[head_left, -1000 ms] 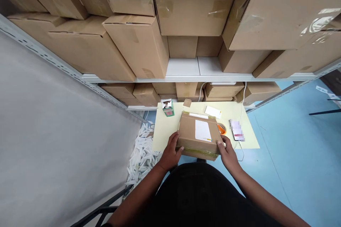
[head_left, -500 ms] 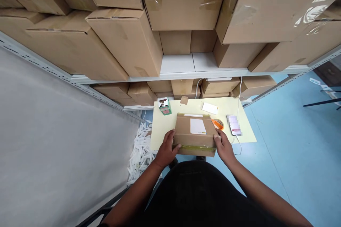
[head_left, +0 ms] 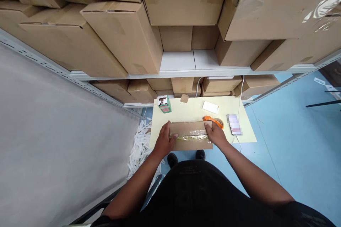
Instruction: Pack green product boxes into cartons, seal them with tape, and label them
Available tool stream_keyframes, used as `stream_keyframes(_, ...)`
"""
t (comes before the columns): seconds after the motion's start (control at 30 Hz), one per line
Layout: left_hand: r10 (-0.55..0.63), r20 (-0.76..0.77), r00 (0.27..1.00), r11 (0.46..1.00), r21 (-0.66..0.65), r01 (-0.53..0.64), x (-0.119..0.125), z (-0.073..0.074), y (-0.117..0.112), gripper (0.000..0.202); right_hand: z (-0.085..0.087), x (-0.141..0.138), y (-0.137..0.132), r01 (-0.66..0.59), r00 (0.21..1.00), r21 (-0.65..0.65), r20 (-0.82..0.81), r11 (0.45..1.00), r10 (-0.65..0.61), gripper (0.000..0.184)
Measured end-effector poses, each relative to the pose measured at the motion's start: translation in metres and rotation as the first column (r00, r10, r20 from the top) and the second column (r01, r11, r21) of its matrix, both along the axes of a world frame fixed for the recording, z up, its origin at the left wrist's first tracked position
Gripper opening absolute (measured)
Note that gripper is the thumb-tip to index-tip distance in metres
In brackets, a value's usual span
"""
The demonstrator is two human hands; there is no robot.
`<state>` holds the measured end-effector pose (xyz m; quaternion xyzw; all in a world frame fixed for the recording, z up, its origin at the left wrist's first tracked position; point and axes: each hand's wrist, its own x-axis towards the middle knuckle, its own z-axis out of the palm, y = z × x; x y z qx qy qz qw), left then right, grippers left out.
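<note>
A brown cardboard box (head_left: 190, 144) is held between my two hands at the front edge of the pale yellow table (head_left: 161, 124). Clear, yellowish tape runs along the side that faces me. My left hand (head_left: 164, 140) grips its left end, thumb on the near side. At the right end, my right hand (head_left: 215, 134) is closed on the upper corner. Just beyond that hand lies an orange tape dispenser (head_left: 216, 121) with a tape roll. The box's labelled top is now turned out of sight.
On the table are a green open carton (head_left: 164, 104), a white box (head_left: 210, 107), a cardboard scrap (head_left: 184, 98) and a phone (head_left: 234, 125) with a cable. Shelves of cardboard boxes (head_left: 119, 35) rise beyond. White paper strips (head_left: 140, 145) lie on the floor at left.
The box has been tilted, so its white-labelled top has gone from view and the taped side faces up towards me. Both hands moved with it, slightly left; more of the tape dispenser shows.
</note>
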<state>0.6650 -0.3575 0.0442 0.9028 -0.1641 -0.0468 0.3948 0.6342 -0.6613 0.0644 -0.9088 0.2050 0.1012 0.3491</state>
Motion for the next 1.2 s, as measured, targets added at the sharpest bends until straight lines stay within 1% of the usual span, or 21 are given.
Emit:
stream_keyframes(0.07,-0.011,0.010,1.000,1.000,0.006,0.011,-0.002,0.001,0.001,0.070,-0.001,-0.003,-0.003,-0.015,1.000,0.005,-0.010,1.000,0.015,0.056)
stream_keyframes(0.17,-0.036,0.023,0.999,0.999,-0.003,0.036,-0.009,-0.001,0.003,0.072,-0.008,-0.012,-0.004,-0.032,0.999,0.028,-0.003,0.999,0.032,0.058)
stream_keyframes(0.23,-0.037,0.023,0.999,0.999,-0.018,0.037,-0.011,-0.004,0.003,0.072,-0.015,-0.015,-0.004,-0.007,1.000,0.032,0.003,0.999,0.007,0.059)
stream_keyframes(0.3,-0.018,0.004,1.000,0.999,-0.027,0.018,-0.006,-0.006,0.000,0.073,-0.021,-0.014,-0.003,0.029,1.000,0.020,0.007,0.999,-0.030,0.059)
stream_keyframes(0.4,0.014,-0.071,0.997,1.000,-0.025,-0.016,0.013,-0.009,-0.006,0.073,-0.023,0.000,-0.005,0.049,0.999,-0.001,0.009,0.999,-0.049,0.058)
stream_keyframes(0.5,0.009,-0.149,0.989,0.999,-0.045,-0.016,0.036,-0.011,-0.008,0.075,-0.019,0.020,-0.006,0.033,0.999,-0.024,0.006,0.999,-0.033,0.058)
stream_keyframes(0.57,0.010,-0.202,0.979,0.996,-0.090,-0.029,0.046,-0.014,-0.006,0.078,-0.015,0.034,-0.004,0.030,1.000,-0.039,-0.001,0.999,-0.031,0.057)
stream_keyframes(0.67,0.055,-0.289,0.956,0.973,-0.199,-0.116,0.052,-0.016,-0.004,0.081,-0.010,0.051,-0.002,0.004,1.000,-0.047,0.010,0.999,-0.003,0.056)
stream_keyframes(0.77,0.096,-0.312,0.945,0.941,-0.281,-0.188,0.052,-0.013,-0.006,0.082,-0.009,0.059,-0.001,-0.030,0.999,-0.053,0.040,0.998,0.032,0.055)
stream_keyframes(0.9,0.099,-0.297,0.950,0.945,-0.271,-0.183,0.055,-0.005,-0.010,0.082,-0.010,0.057,-0.002,-0.007,0.997,-0.084,0.080,0.996,0.014,0.059)
stream_keyframes(0.97,0.090,-0.290,0.953,0.953,-0.253,-0.167,0.056,-0.002,-0.009,0.083,-0.011,0.056,-0.003,0.012,0.997,-0.073,0.080,0.997,-0.006,0.060)
stream_keyframes(1.03,0.084,-0.294,0.952,0.958,-0.238,-0.158,0.054,-0.001,-0.009,0.083,-0.015,0.054,-0.006,0.038,0.996,0.001,0.079,0.999,-0.038,0.061)
stream_keyframes(1.07,0.087,-0.301,0.950,0.959,-0.232,-0.161,0.052,-0.001,-0.008,0.083,-0.017,0.051,-0.008,0.065,0.994,0.080,0.078,0.995,-0.071,0.062)
stream_keyframes(1.1,0.095,-0.311,0.946,0.959,-0.227,-0.171,0.049,-0.001,-0.008,0.082,-0.021,0.047,-0.010,0.108,0.990,0.191,0.070,0.976,-0.124,0.065)
stream_keyframes(1.13,0.105,-0.324,0.940,0.957,-0.225,-0.184,0.046,-0.002,-0.008,0.082,-0.027,0.040,-0.012,0.169,0.981,0.321,0.041,0.932,-0.192,0.068)
stream_keyframes(1.17,0.115,-0.336,0.935,0.954,-0.224,-0.198,0.043,-0.003,-0.008,0.082,-0.033,0.030,-0.013,0.245,0.964,0.445,-0.019,0.861,-0.265,0.071)
stream_keyframes(1.2,0.125,-0.345,0.930,0.951,-0.225,-0.211,0.040,-0.004,-0.009,0.082,-0.040,0.019,-0.014,0.330,0.940,0.548,-0.111,0.769,-0.324,0.073)
